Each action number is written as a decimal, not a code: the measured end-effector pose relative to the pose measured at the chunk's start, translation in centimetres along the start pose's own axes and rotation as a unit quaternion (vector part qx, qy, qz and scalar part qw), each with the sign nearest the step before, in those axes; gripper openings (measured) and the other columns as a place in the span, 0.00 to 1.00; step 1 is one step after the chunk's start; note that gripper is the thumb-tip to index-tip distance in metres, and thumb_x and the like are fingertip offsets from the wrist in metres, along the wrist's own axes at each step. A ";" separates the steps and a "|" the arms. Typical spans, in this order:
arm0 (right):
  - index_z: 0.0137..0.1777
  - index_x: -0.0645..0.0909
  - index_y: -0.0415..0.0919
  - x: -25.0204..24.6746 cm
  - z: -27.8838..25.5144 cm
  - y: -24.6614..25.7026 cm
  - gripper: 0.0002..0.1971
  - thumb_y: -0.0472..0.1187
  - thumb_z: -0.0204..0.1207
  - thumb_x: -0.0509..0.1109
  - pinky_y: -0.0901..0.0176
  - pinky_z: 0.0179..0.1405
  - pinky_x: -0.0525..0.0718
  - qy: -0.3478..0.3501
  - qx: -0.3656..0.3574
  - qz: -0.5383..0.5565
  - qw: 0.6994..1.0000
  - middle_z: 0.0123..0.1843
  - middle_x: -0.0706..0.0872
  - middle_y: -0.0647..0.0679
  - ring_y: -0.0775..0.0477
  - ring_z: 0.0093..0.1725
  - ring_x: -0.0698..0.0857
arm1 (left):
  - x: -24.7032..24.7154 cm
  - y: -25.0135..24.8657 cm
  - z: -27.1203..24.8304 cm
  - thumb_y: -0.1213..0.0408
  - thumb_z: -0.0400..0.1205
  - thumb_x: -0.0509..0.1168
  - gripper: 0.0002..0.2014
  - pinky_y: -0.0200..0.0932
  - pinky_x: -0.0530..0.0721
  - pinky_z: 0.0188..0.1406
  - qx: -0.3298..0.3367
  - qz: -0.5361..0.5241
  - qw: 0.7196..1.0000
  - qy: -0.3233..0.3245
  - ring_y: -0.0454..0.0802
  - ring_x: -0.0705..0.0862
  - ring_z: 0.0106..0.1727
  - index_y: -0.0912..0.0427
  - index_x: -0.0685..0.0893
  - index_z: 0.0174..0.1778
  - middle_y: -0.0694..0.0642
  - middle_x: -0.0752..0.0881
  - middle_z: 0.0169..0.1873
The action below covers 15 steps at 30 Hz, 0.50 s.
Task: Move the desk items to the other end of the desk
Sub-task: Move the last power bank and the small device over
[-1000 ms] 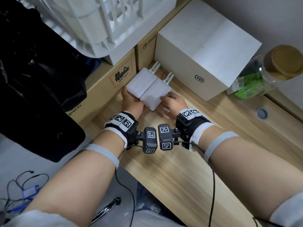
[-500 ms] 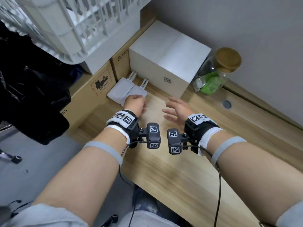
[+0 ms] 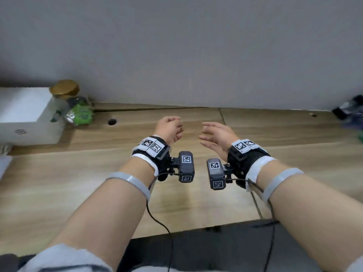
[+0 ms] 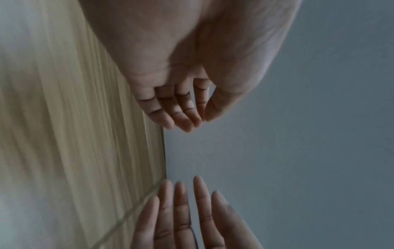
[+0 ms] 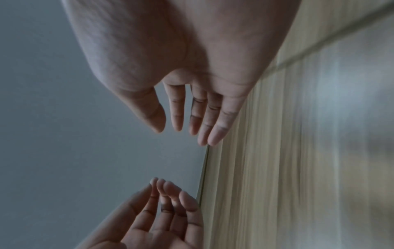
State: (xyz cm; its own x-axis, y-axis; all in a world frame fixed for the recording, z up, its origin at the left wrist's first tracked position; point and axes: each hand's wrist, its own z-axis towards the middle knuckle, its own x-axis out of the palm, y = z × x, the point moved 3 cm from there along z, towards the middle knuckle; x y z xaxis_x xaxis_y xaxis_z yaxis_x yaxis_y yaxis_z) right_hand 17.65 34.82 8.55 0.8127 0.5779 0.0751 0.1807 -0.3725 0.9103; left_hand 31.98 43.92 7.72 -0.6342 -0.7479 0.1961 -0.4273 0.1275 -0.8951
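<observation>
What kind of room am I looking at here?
Probably an office or study corner: a long wooden desk pushed against a plain grey wall, with a cable hole in its top and a white box at one end.

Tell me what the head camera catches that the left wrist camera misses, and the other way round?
Only the head view shows the white box, the cork-lidded jar beside it, the dark blurred items at the far right end, and both wrist cameras. Only the left wrist view shows the left hand from the palm side, with its fingers loosely bent and nothing in them. Both show the wooden desk, the grey wall, and the right hand, open with an empty grip.
</observation>
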 end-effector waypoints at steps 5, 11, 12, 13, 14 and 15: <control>0.61 0.82 0.37 -21.4 -5.7 4.3 0.11 0.31 0.81 0.66 0.47 0.57 0.88 -0.133 -0.044 0.046 0.989 0.53 0.85 0.40 0.41 0.52 0.86 | 21.0 2.5 -4.8 0.74 0.84 0.61 0.07 0.42 0.82 0.34 -0.002 0.049 0.989 0.140 0.47 0.81 0.31 0.59 0.81 0.49 0.54 0.81 0.33; 0.54 0.83 0.41 -39.0 -11.3 4.7 0.07 0.32 0.81 0.65 0.50 0.52 0.87 -0.252 -0.064 0.083 0.962 0.47 0.85 0.42 0.43 0.47 0.86 | 38.4 4.9 -8.4 0.76 0.83 0.60 0.08 0.43 0.83 0.38 -0.010 0.109 0.961 0.254 0.49 0.83 0.35 0.61 0.81 0.50 0.55 0.82 0.37; 0.53 0.83 0.41 -41.2 -12.0 4.3 0.07 0.32 0.81 0.66 0.51 0.50 0.87 -0.268 -0.062 0.085 0.958 0.46 0.85 0.42 0.44 0.46 0.86 | 40.9 5.5 -8.7 0.76 0.83 0.60 0.08 0.44 0.84 0.38 -0.014 0.118 0.955 0.270 0.49 0.83 0.35 0.60 0.82 0.49 0.55 0.82 0.37; 0.53 0.84 0.41 -43.3 -12.6 4.0 0.07 0.32 0.81 0.66 0.52 0.48 0.87 -0.282 -0.059 0.087 0.954 0.46 0.85 0.42 0.44 0.46 0.86 | 43.3 6.3 -9.1 0.76 0.82 0.61 0.08 0.44 0.84 0.38 -0.018 0.125 0.950 0.285 0.49 0.83 0.35 0.60 0.82 0.48 0.55 0.83 0.37; 0.53 0.84 0.41 -45.4 -13.2 3.7 0.07 0.33 0.81 0.66 0.53 0.46 0.87 -0.295 -0.055 0.090 0.950 0.45 0.85 0.42 0.44 0.45 0.86 | 45.7 7.1 -9.4 0.76 0.82 0.61 0.08 0.43 0.84 0.38 -0.023 0.131 0.945 0.299 0.49 0.83 0.35 0.60 0.82 0.48 0.55 0.83 0.37; 0.53 0.84 0.42 -47.4 -13.7 3.3 0.06 0.34 0.81 0.67 0.54 0.45 0.87 -0.307 -0.050 0.093 0.946 0.45 0.85 0.43 0.44 0.44 0.86 | 48.1 8.1 -9.6 0.75 0.82 0.61 0.08 0.43 0.84 0.38 -0.028 0.137 0.940 0.313 0.49 0.83 0.36 0.60 0.82 0.48 0.55 0.83 0.38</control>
State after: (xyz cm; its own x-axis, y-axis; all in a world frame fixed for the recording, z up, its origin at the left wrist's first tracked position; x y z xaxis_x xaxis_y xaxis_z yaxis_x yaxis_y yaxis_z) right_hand -27.89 16.09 13.57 0.9993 -0.0328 0.0163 -0.0264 -0.3374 0.9410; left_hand -8.21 15.22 13.81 -0.9724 -0.1555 0.1741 -0.2150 0.3063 -0.9273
